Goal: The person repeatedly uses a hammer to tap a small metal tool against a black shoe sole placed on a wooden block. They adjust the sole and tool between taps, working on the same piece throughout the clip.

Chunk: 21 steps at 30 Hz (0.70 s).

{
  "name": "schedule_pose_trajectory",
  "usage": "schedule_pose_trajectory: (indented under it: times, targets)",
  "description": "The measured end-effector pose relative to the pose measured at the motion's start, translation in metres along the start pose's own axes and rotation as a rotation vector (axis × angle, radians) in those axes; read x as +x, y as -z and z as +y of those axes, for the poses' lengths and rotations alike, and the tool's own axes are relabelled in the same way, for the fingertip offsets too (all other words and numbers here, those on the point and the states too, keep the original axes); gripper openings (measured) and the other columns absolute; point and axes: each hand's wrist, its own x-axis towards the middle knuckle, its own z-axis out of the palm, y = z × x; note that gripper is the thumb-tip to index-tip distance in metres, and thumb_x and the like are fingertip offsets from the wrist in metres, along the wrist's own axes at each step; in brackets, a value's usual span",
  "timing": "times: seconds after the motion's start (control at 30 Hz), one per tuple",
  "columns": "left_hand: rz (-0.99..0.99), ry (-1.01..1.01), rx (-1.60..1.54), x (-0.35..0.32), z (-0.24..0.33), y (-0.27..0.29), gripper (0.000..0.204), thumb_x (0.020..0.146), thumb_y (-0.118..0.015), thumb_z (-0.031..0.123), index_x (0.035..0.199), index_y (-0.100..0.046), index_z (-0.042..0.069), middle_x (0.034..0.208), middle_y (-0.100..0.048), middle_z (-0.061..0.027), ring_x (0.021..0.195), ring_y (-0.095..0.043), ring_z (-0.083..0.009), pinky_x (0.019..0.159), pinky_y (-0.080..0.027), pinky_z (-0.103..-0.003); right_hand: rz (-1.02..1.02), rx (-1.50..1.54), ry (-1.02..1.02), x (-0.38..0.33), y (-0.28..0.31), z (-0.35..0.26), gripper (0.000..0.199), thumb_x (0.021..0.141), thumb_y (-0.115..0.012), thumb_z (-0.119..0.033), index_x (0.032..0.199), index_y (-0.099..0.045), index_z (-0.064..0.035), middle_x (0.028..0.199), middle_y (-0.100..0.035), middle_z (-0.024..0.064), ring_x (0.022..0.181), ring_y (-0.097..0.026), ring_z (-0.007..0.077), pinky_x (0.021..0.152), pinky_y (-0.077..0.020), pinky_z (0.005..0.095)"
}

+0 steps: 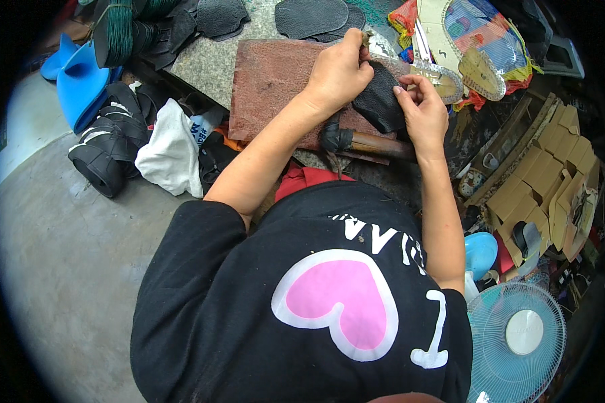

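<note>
Stone slab [205,64]: served as workbench, bearing a reddish-brown cutting board [269,87] under the work. Hammer [366,142]: lay on the board's near edge, within reach. Black leather piece [378,104]: held above the board between both hands. Left hand [339,70]: closed, pinching its upper edge. Right hand [423,111]: fingers curled, gripping its right side, steadying it.
</note>
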Motion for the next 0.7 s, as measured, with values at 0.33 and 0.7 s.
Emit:
schedule_pose_trajectory:
  times: [0.33,0.7]
  targets:
    - [0.191,-0.310,0.387,0.002,0.001,0.005,0.034,0.069,-0.075,0.009,0.094,-0.051,0.008,0.079,-0.061,-0.0078,0.084,-0.057,-0.0300,0.071,-0.049,-0.042,0.125,-0.417,0.289,-0.003,-0.001,-0.019,0.017,0.081,-0.073,-0.028,0.095,-0.069,-0.0181,0.076,-0.068,0.0058,0.072,-0.068,0.0263,0.064,-0.0513,0.0369]
    - [0.098,-0.229,0.159,0.000,-0.006,0.007,0.030,0.074,-0.075,0.007,0.094,-0.052,0.005,0.085,-0.064,-0.0092,0.082,-0.061,-0.0236,0.072,-0.050,-0.034,-0.106,0.526,-0.033,0.004,-0.004,0.003,0.017,0.089,-0.069,-0.015,0.101,-0.068,-0.0033,0.081,-0.065,-0.0027,0.075,-0.057,0.0038,0.066,-0.0452,0.0213]
